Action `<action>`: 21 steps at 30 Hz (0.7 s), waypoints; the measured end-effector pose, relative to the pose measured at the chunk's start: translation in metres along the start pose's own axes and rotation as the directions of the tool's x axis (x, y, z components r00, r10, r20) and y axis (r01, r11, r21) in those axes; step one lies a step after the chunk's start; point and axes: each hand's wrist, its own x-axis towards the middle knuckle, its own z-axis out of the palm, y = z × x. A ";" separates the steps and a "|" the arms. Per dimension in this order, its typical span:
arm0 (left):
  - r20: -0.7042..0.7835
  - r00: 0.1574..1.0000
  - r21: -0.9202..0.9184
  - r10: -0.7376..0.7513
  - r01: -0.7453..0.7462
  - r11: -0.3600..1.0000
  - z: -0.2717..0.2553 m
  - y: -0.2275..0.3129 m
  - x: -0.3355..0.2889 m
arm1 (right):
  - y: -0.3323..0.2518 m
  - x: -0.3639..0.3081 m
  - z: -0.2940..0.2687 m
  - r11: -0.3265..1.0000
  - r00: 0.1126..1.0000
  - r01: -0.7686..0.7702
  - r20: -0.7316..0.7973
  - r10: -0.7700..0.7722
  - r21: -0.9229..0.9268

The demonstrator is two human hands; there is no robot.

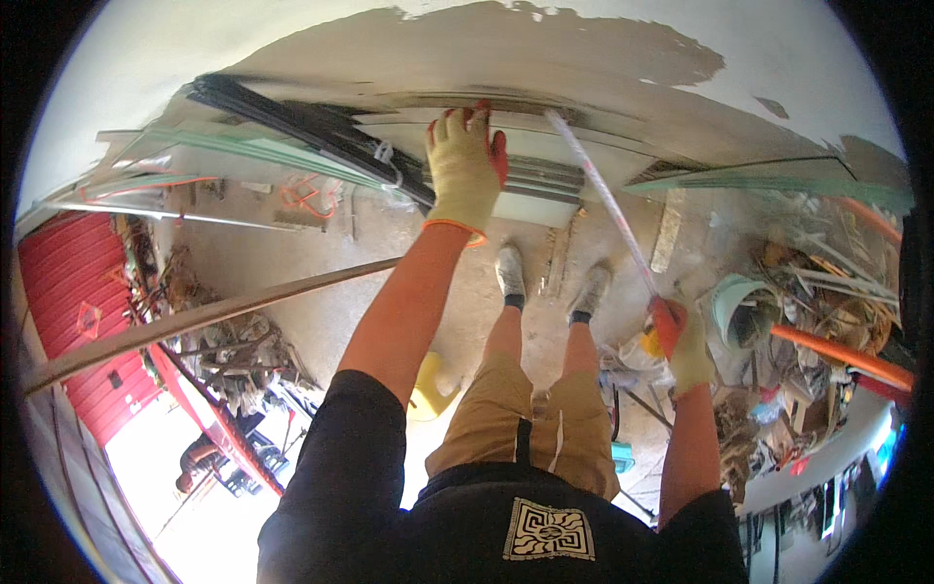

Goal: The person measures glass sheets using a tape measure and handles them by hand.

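My left hand (464, 165), in a yellow glove with red fingertips, reaches forward and rests flat on a stack of pale flat panels (545, 190) leaning at the base of the wall. My right hand (681, 341), gloved the same way, grips the lower end of a long thin whitish rod (603, 200). The rod slants up and away, and its far tip lies near the top of the panel stack. Both of my shoes stand on the concrete floor just before the panels.
A bundle of dark long strips (311, 131) and greenish profiles (243, 146) lie along the wall to the left. A long grey bar (195, 316) crosses the left side. Orange pipes (837, 355), a bucket (739, 307) and scrap clutter the right. A yellow container (428, 389) sits by my left leg.
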 end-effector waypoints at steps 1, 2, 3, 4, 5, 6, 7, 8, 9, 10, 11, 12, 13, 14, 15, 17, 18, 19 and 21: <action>-0.012 1.000 0.033 0.002 -0.001 0.999 -0.002 0.000 -0.003 | 0.012 -0.007 -0.001 0.988 0.998 -0.070 0.005 0.070 0.135; -0.022 1.000 0.058 0.007 -0.006 0.998 -0.004 0.002 -0.004 | 0.019 -0.012 -0.002 0.953 0.989 -0.144 0.014 0.145 0.266; -0.030 0.999 0.085 0.011 -0.009 0.996 -0.006 0.002 -0.006 | 0.017 -0.014 -0.004 0.949 0.984 -0.176 0.038 0.172 0.260; -0.005 1.000 0.086 -0.001 0.001 0.996 -0.009 0.004 -0.006 | 0.016 -0.019 -0.012 0.945 0.977 -0.211 0.060 0.202 0.250; 0.007 1.000 0.109 -0.002 0.002 0.994 -0.010 0.005 -0.004 | 0.016 -0.022 -0.016 0.939 0.969 -0.247 0.080 0.234 0.239; 0.016 1.000 0.131 -0.002 0.000 0.991 -0.007 0.006 0.000 | 0.021 -0.022 -0.018 0.973 0.986 -0.168 0.044 0.163 0.162; 0.026 1.000 0.151 -0.001 -0.003 0.988 -0.005 0.007 0.003 | 0.026 -0.020 -0.022 0.977 0.987 -0.157 0.052 0.151 0.144; 0.038 0.999 0.124 -0.033 0.028 0.992 -0.003 0.008 0.005 | 0.030 -0.018 -0.027 0.981 0.988 -0.147 0.060 0.140 0.127; 0.070 0.996 0.129 -0.046 0.037 0.991 -0.003 0.008 0.008 | 0.027 -0.017 -0.028 0.985 0.989 -0.137 0.068 0.130 0.109; 0.102 0.993 0.134 -0.060 0.046 0.990 -0.003 0.006 0.011 | 0.023 -0.015 -0.029 0.985 0.992 -0.118 0.059 0.112 0.125; 0.133 0.988 0.139 -0.074 0.055 0.989 -0.003 0.005 0.012 | 0.020 -0.012 -0.029 0.985 0.994 -0.099 0.049 0.093 0.141; 0.144 0.986 0.141 -0.079 0.059 0.988 -0.004 0.008 0.013 | 0.014 -0.011 -0.030 0.984 0.997 -0.079 0.035 0.075 0.159; 0.154 0.984 0.143 -0.084 0.062 0.988 -0.004 0.010 0.014 | 0.018 -0.009 -0.031 0.986 0.998 -0.059 0.000 0.059 0.153; 0.164 0.982 0.145 -0.090 0.066 0.987 -0.005 0.012 0.015 | 0.023 -0.007 -0.031 0.988 0.998 -0.038 -0.035 0.044 0.147; 0.131 0.989 0.147 -0.072 0.053 0.988 -0.005 0.010 0.013 | 0.019 -0.004 -0.029 0.990 0.998 -0.015 -0.065 0.024 0.140; 0.065 0.997 0.153 -0.034 0.024 0.988 -0.004 0.006 0.011 | 0.007 0.002 -0.036 0.997 0.999 -0.019 -0.042 0.023 0.077; 0.082 0.996 0.153 -0.040 0.027 0.988 -0.004 0.005 0.011 | -0.001 0.004 -0.037 0.999 0.999 -0.025 -0.034 0.027 0.046; 0.099 0.994 0.144 -0.040 0.025 0.989 -0.004 0.008 0.012 | 0.006 0.008 -0.041 0.996 0.998 -0.001 -0.056 0.006 0.093; 0.111 0.993 0.146 -0.029 0.012 0.989 -0.004 0.010 0.014 | 0.015 0.015 -0.047 0.991 0.996 0.034 -0.092 -0.022 0.128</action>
